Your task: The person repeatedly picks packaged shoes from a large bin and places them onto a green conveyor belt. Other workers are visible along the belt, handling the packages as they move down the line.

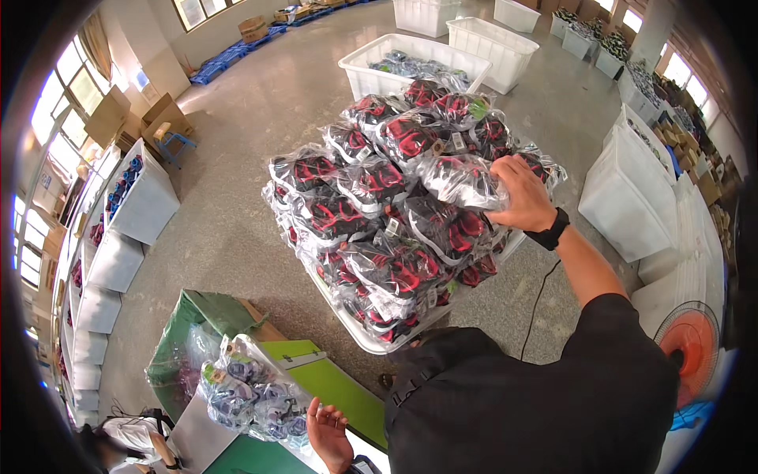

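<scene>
At far left, white bins [130,201] line the wall; bare floor [225,170] leaves broad room from them to the heap. Lower down, a co-worker [140,438] is beside the tabletop [264,458], where clear-bagged lilac shoes [245,387] lie. Just right of these is the left grip [328,434], fingers apart and half curled, with nothing visible in it. A lime-green panel [343,387] reaches close to the near corner of a white tub [369,345], whose rim shows under piled bags of black-and-red shoes [395,272]. A bagged bundle [458,180] lies at the pile's upper right, pale side up, its long axis running nearly left to right; I cannot tell which end is the toe. The right grip [525,193] pinches its right end between thumb and fingers. Farther right, a narrower floor strip with a dark cable [541,304] separates the tub from tall white containers [628,197].
</scene>
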Demonstrator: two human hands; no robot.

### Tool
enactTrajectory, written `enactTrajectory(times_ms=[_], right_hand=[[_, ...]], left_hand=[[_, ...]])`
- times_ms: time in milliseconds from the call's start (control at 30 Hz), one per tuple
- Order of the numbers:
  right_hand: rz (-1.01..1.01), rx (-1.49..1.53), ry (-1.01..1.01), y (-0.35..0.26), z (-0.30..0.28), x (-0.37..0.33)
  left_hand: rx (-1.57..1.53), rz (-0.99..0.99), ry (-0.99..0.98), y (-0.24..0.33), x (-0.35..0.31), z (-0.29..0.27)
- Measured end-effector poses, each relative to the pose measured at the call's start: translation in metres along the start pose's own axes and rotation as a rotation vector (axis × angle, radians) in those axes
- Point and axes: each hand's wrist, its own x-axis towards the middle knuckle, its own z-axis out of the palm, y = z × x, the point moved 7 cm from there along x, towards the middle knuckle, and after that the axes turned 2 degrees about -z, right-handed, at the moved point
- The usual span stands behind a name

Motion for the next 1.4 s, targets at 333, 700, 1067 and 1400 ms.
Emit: enactTrajectory(times_ms=[333, 700, 1067, 1400], right_hand=[[0.129, -0.155, -0.024, 0.06, 0.137, -0.075], [0.065, -0.047, -0.016, 0.032, 0.087, -0.084], [0.042, 0.457, 0.07, -0.079, 0.103, -0.085], [-0.443, 0.793, -0.649, -0.317, 0.179, -0.137]], left_hand=[[-0.003, -0.04, 0.1, -0.013, 0.007, -0.017], [0.02, -0.041, 0.172, -0.017, -0.008, -0.061], [0.064, -0.081, 0.425, -0.043, -0.044, -0.159], [-0.009, 0.053, 0.872, -0.104, -0.137, -0.341]])
